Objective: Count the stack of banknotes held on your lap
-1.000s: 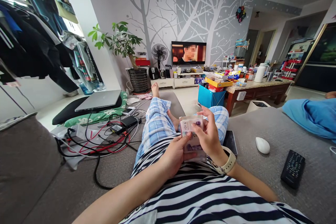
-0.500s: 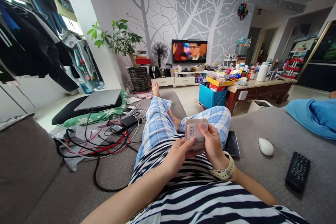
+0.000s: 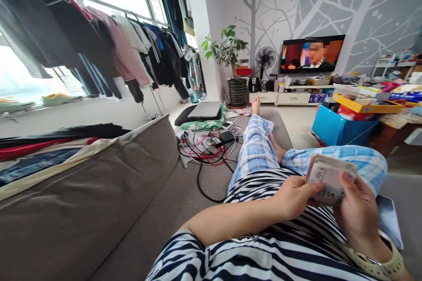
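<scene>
A stack of cards [image 3: 328, 175], pale with a printed 5 on the top face, is held over my lap. Around its left side wraps my left hand [image 3: 295, 197], the thumb lying on the top card. My right hand [image 3: 359, 210], with a cream watch [image 3: 376, 263] at the wrist, grips the right side, its thumb also on the face. The fingers under the stack are mostly hidden. Beside my right wrist a dark tablet or phone [image 3: 390, 219] lies on the sofa, partly covered by the hand.
Tangled cables [image 3: 211, 147] and a black adapter [image 3: 227, 136] lie left of my legs. Beyond them a laptop [image 3: 205, 109] rests on cushions. The sofa backrest [image 3: 99, 193] rises at left. A blue box [image 3: 343, 128] stands ahead right, near a cluttered table.
The view has turned left, so the hands and cards appear farther right and more of the hanging clothes shows. Both hands keep hold of the stack. The mouse and remote are out of view.
</scene>
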A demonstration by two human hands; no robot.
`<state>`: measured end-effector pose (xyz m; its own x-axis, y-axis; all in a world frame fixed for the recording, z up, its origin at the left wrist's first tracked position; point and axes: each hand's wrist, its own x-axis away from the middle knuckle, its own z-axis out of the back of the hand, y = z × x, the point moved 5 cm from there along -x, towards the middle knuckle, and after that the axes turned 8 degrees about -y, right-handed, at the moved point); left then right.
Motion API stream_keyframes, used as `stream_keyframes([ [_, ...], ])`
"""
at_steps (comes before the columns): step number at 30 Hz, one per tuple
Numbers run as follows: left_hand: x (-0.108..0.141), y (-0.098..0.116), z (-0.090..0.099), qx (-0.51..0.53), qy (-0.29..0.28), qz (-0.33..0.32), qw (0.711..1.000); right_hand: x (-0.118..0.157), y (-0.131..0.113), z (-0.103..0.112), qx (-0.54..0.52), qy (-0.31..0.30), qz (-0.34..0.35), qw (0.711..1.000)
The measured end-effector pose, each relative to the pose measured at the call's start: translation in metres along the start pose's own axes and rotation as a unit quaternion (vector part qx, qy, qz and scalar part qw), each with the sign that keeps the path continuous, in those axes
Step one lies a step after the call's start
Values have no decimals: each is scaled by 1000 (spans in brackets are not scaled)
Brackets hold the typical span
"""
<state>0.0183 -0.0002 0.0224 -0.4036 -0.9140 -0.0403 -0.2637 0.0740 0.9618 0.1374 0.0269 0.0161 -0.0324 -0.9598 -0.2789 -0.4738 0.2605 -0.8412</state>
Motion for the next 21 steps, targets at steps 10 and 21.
stream_keyframes([
  [10,-11,2,16,69,92,-12,993,-5,-18,17,150,27,124,981],
  [21,-34,5,16,69,108,17,992,-23,-20,15,286,-20,139,948],
])
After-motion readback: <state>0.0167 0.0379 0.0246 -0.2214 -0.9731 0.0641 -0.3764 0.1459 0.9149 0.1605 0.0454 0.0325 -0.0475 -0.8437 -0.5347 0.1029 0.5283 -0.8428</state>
